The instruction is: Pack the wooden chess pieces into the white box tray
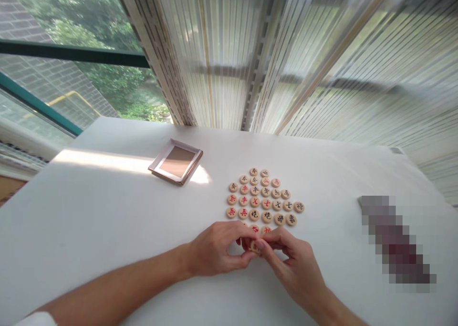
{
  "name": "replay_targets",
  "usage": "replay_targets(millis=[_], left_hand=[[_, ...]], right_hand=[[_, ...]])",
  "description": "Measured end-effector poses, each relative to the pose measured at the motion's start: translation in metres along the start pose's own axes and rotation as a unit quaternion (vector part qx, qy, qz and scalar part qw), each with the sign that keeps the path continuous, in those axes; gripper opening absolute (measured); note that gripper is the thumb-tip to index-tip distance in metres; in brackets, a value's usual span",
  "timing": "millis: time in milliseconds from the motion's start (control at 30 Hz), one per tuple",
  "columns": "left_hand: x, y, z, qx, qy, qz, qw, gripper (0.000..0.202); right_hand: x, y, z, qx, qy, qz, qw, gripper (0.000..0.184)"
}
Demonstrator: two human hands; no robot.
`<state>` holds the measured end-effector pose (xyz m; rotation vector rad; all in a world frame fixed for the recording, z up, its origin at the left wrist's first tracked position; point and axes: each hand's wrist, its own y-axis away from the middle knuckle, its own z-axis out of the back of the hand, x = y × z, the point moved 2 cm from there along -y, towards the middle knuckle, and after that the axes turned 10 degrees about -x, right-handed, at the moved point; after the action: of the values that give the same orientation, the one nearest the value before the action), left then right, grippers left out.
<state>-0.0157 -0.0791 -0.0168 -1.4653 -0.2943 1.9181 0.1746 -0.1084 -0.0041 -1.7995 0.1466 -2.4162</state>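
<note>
My left hand (222, 249) and my right hand (295, 264) meet at the near edge of a group of round Chinese chess pieces (265, 204). Between the fingertips of both hands is one Chinese chess piece (254, 246) with a red mark, partly covered by the fingers. Thumb and fingers of each hand are pinched together on it. The pale wooden pieces lie flat in uneven rows, marked with red or black characters. Just beyond my fingers, a few red-marked pieces (266, 230) are partly hidden by the hands.
A shallow open box or lid (176, 162) lies on the white table (107, 211) toward the back left, beside a strip of sunlight. At the right lies a blurred-out elongated item (395, 242). A striped curtain (225, 54) and a window stand behind the table.
</note>
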Motion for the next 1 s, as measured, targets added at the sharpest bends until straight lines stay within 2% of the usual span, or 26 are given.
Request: replay_targets(millis=[200, 333, 467, 633, 800, 1000], left_hand=[[-0.0001, 0.001, 0.0025, -0.016, 0.017, 0.043, 0.999, 0.033], [-0.0002, -0.0002, 0.0043, -0.02, 0.043, 0.088, 0.995, 0.032], [0.0008, -0.0008, 0.0055, -0.018, 0.066, 0.116, 0.991, 0.035], [0.0007, 0.0, 0.007, -0.004, 0.079, 0.129, 0.989, 0.039], [0.0009, -0.0006, 0.0077, 0.007, 0.094, 0.156, 0.983, 0.031], [0.0051, 0.0015, 0.0064, 0.021, 0.097, 0.199, 0.975, 0.02]], right_hand=[[-0.0004, -0.0018, 0.0008, 0.018, -0.012, 0.033, 0.999, 0.008], [-0.0026, -0.0011, 0.0014, 0.021, -0.02, 0.044, 0.999, 0.017], [-0.0039, -0.0007, 0.0017, 0.031, 0.006, 0.078, 0.996, 0.029], [-0.0067, -0.0003, 0.0024, 0.028, 0.038, 0.097, 0.994, 0.031], [-0.0061, -0.0003, 0.0022, 0.023, 0.064, 0.122, 0.99, 0.028], [0.0001, -0.0005, -0.0028, 0.022, 0.07, 0.194, 0.978, 0.025]])
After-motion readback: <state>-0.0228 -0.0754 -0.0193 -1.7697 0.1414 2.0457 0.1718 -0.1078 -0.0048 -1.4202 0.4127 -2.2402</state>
